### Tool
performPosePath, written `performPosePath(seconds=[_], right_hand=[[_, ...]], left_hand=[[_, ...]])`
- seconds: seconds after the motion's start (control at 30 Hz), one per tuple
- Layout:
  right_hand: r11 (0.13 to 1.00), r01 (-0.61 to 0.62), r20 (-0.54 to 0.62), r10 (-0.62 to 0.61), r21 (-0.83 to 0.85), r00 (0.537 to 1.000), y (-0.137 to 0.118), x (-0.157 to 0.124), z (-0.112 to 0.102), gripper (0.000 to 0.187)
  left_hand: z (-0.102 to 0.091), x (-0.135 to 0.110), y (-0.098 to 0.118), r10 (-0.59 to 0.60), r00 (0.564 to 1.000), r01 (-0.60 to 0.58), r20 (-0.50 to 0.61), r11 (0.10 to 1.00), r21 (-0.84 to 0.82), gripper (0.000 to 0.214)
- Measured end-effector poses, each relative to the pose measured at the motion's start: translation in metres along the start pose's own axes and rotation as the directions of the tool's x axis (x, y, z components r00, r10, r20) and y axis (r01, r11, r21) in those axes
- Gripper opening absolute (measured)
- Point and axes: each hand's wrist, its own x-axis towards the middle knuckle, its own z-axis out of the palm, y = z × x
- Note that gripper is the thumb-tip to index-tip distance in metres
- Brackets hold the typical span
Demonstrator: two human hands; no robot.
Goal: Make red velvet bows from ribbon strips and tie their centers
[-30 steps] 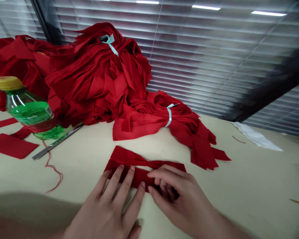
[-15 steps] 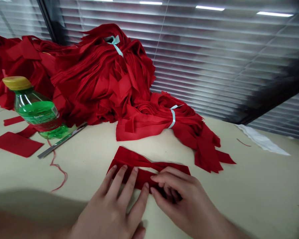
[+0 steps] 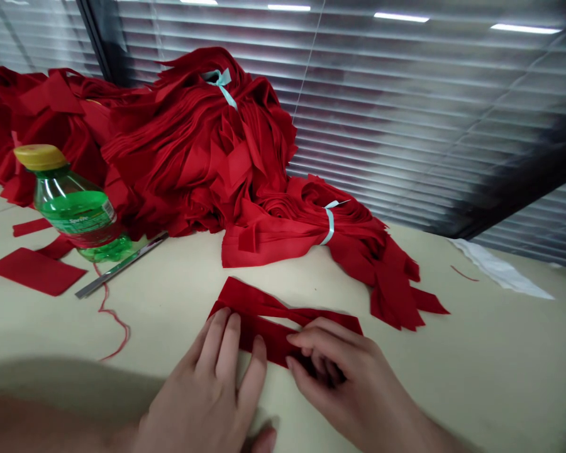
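At left, a tilted green Sprite bottle [image 3: 73,211], yellow-capped, contents unclear; left hand [image 3: 207,390] lies open on a red felt strip [image 3: 268,340]; right hand [image 3: 339,377] pinches it.

Left hand [image 3: 202,390] and right hand [image 3: 339,377] lie on a folded felt strip [image 3: 268,333] at the near side of a work table [image 3: 179,302]. Behind them, a large tied felt bundle [image 3: 193,151] and a smaller tied felt bundle [image 3: 311,226] sit side by side before window blinds [image 3: 429,107]. At left, a Sprite bottle [image 3: 73,207] stands just beside a metal ruler [image 3: 122,267], with a felt square [image 3: 35,270] further left and a loose thread [image 3: 110,314] below the ruler. A crumpled sheet [image 3: 500,267] lies at far right.
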Motion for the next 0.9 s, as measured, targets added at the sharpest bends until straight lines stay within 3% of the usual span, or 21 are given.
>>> performPosePath(seconds=[0.6,0.9], right_hand=[[0.999,0.022,0.001,-0.022,-0.028,1.0,-0.001,0.001,0.0,0.011],[0.989,0.068,0.045,-0.063,-0.129,0.997,0.001,-0.002,0.002,0.014]], left_hand=[[-0.015,0.017,-0.01,-0.025,0.977,0.071,0.21,0.974,-0.215,0.054],[-0.014,0.012,-0.008,-0.022,0.985,0.052,0.173,0.984,-0.171,0.054]])
